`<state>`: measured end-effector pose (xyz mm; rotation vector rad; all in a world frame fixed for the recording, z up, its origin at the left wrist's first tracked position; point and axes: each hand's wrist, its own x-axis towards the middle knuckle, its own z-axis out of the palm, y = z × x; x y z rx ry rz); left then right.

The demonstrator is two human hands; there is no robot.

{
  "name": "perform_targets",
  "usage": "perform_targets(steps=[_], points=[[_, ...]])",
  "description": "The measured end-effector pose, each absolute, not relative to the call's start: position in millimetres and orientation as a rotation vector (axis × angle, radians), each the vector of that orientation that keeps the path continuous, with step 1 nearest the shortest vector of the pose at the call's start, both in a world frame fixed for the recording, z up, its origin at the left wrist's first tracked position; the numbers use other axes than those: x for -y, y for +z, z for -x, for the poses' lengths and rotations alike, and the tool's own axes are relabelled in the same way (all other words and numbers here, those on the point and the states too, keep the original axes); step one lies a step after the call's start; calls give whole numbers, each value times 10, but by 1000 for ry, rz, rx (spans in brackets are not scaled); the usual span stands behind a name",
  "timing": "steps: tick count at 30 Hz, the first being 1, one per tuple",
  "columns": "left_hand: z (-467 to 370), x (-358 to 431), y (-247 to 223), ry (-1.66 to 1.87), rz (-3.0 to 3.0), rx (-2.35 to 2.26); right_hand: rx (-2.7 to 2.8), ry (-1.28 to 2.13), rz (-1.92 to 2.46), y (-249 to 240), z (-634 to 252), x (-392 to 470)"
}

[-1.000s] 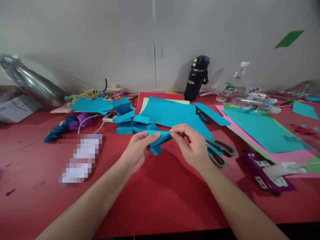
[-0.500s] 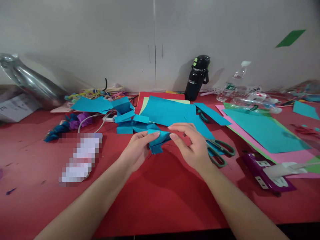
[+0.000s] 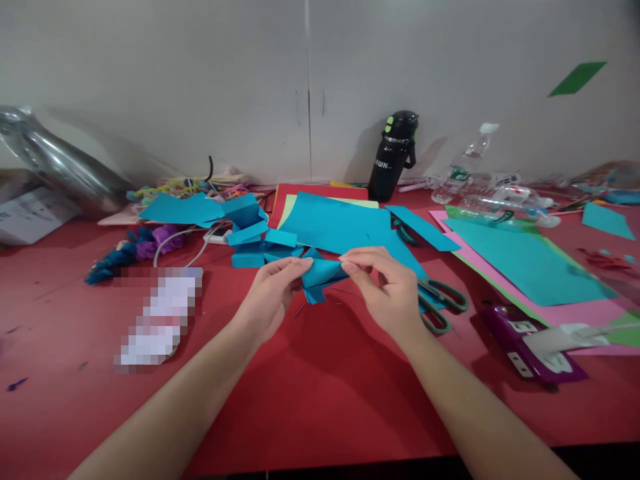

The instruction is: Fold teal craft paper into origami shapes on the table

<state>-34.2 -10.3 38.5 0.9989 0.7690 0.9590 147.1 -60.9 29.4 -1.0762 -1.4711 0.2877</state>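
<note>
One folded piece of blue paper (image 3: 323,271) is held above the red table (image 3: 310,400), pinched at its left side by the left hand (image 3: 270,293) and at its right corner by the right hand (image 3: 390,290). More folded pieces (image 3: 249,257) are heaped beyond the left, scissors (image 3: 431,287) beside the right.

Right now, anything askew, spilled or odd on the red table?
A clear plastic bottle lies on its side at back right, beside a standing bottle; no spill visible. At left, a pixelated patch hides an object's details.
</note>
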Motion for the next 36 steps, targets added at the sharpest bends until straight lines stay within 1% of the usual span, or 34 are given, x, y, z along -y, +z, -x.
perform_targets(steps=[11, 16, 19, 22, 25, 28, 36], points=[[368, 142, 437, 966, -1109, -904, 1463, 336, 1028, 273, -1454, 609], [393, 127, 425, 951, -1561, -1071, 1502, 362, 1022, 274, -1484, 600], [419, 120, 412, 1061, -1933, -1190, 1540, 396, 1031, 289, -1511, 598], [427, 139, 429, 1131, -2130, -1072, 1590, 430, 1025, 307, -1523, 604], [412, 181, 458, 1014, -2119, -871, 1646, 430, 1005, 324, -1517, 612], [395, 221, 478, 907, -2059, -773, 1684, 429, 984, 338, -1507, 615], [397, 231, 452, 859, -2086, -798, 1690, 439, 956, 347, -1481, 609]])
